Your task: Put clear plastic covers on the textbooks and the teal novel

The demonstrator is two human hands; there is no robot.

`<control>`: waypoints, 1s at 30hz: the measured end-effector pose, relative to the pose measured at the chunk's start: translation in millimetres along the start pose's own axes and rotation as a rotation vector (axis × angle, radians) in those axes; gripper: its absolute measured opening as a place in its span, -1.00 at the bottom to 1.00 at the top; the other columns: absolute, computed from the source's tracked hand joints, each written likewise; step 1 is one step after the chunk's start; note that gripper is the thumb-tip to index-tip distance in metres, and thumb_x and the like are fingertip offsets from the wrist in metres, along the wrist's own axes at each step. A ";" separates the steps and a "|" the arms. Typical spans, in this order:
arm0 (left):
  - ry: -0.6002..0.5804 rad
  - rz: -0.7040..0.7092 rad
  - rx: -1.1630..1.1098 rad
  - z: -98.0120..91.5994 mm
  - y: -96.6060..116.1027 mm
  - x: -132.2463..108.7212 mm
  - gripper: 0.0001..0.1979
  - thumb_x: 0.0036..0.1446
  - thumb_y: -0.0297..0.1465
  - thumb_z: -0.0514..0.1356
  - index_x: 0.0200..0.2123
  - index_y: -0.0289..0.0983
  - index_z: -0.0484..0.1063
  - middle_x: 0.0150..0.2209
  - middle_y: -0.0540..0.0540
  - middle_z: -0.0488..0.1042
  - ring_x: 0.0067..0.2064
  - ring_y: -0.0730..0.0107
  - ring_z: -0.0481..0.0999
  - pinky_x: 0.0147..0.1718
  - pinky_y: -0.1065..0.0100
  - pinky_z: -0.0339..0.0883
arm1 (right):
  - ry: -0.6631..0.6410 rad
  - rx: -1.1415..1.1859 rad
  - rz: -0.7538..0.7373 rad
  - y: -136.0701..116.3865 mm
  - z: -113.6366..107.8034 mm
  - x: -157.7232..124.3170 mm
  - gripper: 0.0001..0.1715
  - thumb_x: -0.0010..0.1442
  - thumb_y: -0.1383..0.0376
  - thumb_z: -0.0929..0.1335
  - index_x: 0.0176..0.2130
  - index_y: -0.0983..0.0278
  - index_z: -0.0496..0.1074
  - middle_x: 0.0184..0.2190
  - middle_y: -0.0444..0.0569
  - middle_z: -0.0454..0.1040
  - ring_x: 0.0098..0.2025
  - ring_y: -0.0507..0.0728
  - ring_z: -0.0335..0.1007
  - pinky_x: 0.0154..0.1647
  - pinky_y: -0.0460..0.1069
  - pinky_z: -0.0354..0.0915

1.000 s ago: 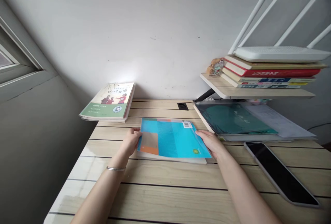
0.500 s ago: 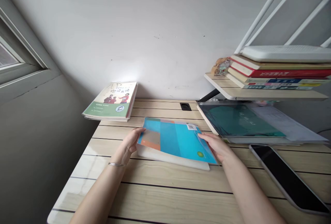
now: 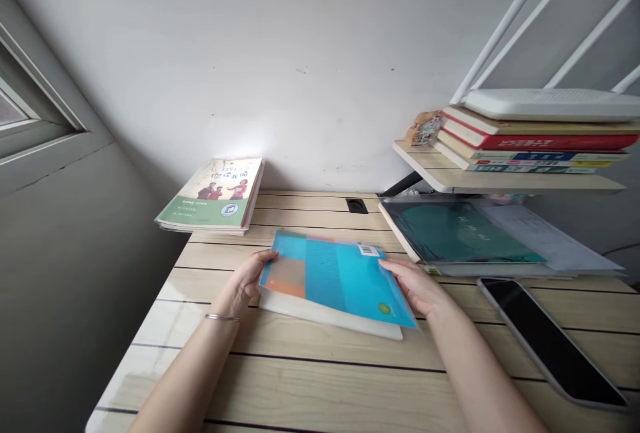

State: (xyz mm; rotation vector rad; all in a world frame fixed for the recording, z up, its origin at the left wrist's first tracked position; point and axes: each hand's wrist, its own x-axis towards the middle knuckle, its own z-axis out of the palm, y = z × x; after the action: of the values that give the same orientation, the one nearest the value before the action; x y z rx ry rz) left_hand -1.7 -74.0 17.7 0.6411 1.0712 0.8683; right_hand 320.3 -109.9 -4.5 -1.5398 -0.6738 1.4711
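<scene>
A thin book with a blue and orange cover point(image 3: 330, 280) is held between my two hands, above the middle of the desk. My left hand point(image 3: 250, 273), with a silver bangle at the wrist, grips its left edge, thumb on top. On the right edge my right hand point(image 3: 413, 283) has its thumb on the cover and its fingers at the side and below. A barcode label shows near the top right corner of the cover. Beneath the front edge sticks out a white, page-like layer point(image 3: 330, 320); whether it belongs to the same book I cannot tell.
A stack of books point(image 3: 215, 196) lies at the desk's back left corner. To the right are a dark green book point(image 3: 465, 233), loose papers point(image 3: 555, 236) and a phone point(image 3: 550, 343). Above them a shelf point(image 3: 530, 183) bears stacked books point(image 3: 540, 143) and a white router point(image 3: 555, 104).
The blue book has come slightly down and toward me, its front right corner lower, with both hands still gripping it. The whole view has shifted a little.
</scene>
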 end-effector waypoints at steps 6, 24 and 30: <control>-0.189 -0.023 -0.146 -1.7 -6.7 6.9 -0.74 -0.17 -0.55 0.34 -0.40 -0.28 0.31 -0.47 -0.04 0.50 -0.49 0.36 0.53 -0.41 0.32 0.47 | 0.042 0.074 -0.085 3.9 6.2 3.9 -0.92 0.03 0.30 0.43 -0.43 0.28 0.51 -0.49 0.00 0.58 -0.48 0.13 0.49 -0.48 -0.04 0.40; -0.165 0.026 -0.187 -4.5 -11.5 5.5 -0.86 0.08 -0.37 0.27 -0.42 -0.29 0.39 -0.44 -0.08 0.51 -0.38 0.37 0.57 -0.39 0.43 0.47 | -0.043 0.027 -0.023 -4.5 5.1 -3.4 -0.70 0.05 0.05 0.36 -0.38 0.24 0.44 -0.42 0.09 0.59 -0.21 0.30 0.54 -0.24 0.11 0.46; -0.156 0.027 -0.214 -6.1 -11.9 8.2 -0.90 0.11 -0.40 0.24 -0.41 -0.31 0.41 -0.46 -0.07 0.51 -0.43 0.42 0.56 -0.40 0.46 0.46 | -0.004 0.043 -0.048 -3.0 5.6 -1.3 -0.71 0.02 0.06 0.38 -0.41 0.23 0.43 -0.42 0.09 0.60 -0.23 0.30 0.54 -0.28 0.11 0.46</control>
State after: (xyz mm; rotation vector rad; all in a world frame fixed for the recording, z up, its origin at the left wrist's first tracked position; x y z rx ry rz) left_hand -2.2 -72.9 2.0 0.5352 0.8184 0.9269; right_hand 315.1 -108.4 -0.8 -1.4781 -0.6727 1.4438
